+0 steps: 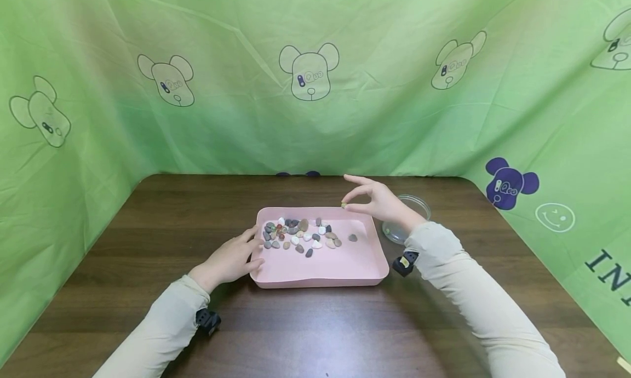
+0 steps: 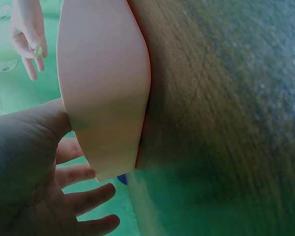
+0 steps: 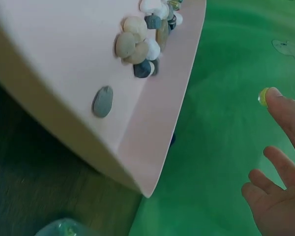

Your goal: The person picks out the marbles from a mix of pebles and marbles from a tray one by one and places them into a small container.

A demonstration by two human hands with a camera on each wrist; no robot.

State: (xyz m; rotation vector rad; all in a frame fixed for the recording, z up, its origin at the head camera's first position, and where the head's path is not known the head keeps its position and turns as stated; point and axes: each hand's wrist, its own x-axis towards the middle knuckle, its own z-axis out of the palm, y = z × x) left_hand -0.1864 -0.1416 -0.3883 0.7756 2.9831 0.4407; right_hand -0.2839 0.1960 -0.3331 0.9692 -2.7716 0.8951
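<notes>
My right hand (image 1: 379, 202) pinches a small yellow-green glass marble (image 3: 263, 97) between thumb and index finger, above the far right corner of the pink tray (image 1: 315, 271). Its other fingers are spread. At the tray's left rim is my left hand (image 1: 229, 260), its fingers loosely spread and touching the edge. Mixed pebbles (image 1: 316, 244) in grey, white and tan lie mostly in the tray's left and far part, among them a few red and clear marbles (image 1: 279, 229). One grey pebble (image 3: 103, 102) sits apart, toward the right.
Right of the tray stands a round clear glass container (image 1: 394, 234), partly hidden by my right hand and wrist; something green shows inside. The brown wooden table (image 1: 162, 230) carries everything. Green printed cloth (image 1: 236, 120) hangs behind and at both sides.
</notes>
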